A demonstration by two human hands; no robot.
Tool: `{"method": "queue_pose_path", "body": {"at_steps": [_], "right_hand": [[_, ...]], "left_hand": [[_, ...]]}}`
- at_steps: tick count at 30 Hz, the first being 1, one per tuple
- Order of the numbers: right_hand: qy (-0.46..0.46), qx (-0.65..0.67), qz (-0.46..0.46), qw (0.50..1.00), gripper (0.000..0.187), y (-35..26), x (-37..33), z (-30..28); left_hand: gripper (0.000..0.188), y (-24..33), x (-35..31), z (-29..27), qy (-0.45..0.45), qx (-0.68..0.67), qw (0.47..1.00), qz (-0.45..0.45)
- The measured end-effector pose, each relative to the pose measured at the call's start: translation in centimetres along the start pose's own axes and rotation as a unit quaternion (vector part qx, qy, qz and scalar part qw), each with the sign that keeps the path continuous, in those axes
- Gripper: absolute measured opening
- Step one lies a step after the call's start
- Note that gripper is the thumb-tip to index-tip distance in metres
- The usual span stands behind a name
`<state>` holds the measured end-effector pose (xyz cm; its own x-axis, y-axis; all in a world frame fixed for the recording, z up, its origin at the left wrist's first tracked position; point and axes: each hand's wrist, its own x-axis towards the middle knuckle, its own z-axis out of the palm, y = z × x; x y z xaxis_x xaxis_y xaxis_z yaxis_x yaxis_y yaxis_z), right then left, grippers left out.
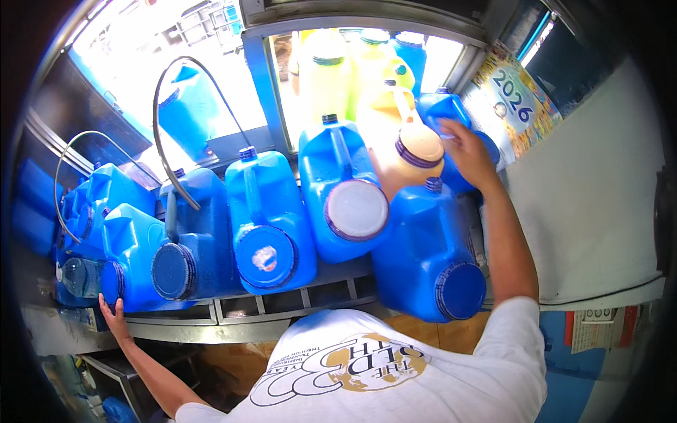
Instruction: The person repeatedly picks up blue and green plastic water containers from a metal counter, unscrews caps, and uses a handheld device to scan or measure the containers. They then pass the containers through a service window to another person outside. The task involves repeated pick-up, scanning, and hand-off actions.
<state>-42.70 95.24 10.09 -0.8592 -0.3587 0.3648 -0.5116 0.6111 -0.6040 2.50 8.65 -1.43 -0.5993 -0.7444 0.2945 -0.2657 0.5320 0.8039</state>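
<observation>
My right hand [467, 151] reaches in at the right, its fingers apart, beside the capped peach-coloured jug [416, 144] and in front of a blue jug [443, 107] farther back. Whether the fingertips touch either one I cannot tell. Nearer to me, below that arm, a large blue jug [416, 240] leans with its wide blue cap facing me. At the far left my left hand [115, 319] has its fingers stretched out against the lower edge of a blue jug [137, 247], close to its round cap. Nothing is held in it.
More blue jugs [271, 201] stand in a row on a slatted metal counter [247, 310]. One jug [352, 190] has a white cap. Two thin curved hoses [163, 92] arch over the left side. Behind are yellow jugs [328, 77] in a window opening and a wall calendar [518, 102].
</observation>
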Motion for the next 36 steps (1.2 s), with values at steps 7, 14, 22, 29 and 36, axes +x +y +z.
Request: {"method": "queue_pose_path", "body": {"at_steps": [7, 14, 22, 29, 36], "right_hand": [[-0.012, 0.185, 0.055, 0.981, 0.065, -8.0, 27.3, 25.1], [0.252, 0.153, 0.174, 0.940, 0.046, -13.6, 32.7, 38.8], [-0.122, 0.506, 0.033, 0.853, 0.033, -13.0, 32.3, 38.3], [0.208, 0.102, -0.049, 0.972, 0.024, 0.4, 32.1, 25.4], [0.410, 0.001, 0.195, 0.891, 0.102, 11.4, 29.2, 9.8]], "left_hand": [[0.101, 1.4, -0.2, 4.9, 0.145, 0.144, 0.978, 0.049], [0.095, 2.8, -1.5, 5.4, 0.152, 0.071, 0.986, -0.005], [0.096, 4.1, -1.4, 4.8, 0.120, 0.082, 0.989, -0.020], [0.098, 2.5, -2.4, 1.6, 0.079, 0.015, 0.996, -0.045], [0.091, 2.5, -2.3, 0.7, -0.004, -0.089, 0.996, -0.028]]}}
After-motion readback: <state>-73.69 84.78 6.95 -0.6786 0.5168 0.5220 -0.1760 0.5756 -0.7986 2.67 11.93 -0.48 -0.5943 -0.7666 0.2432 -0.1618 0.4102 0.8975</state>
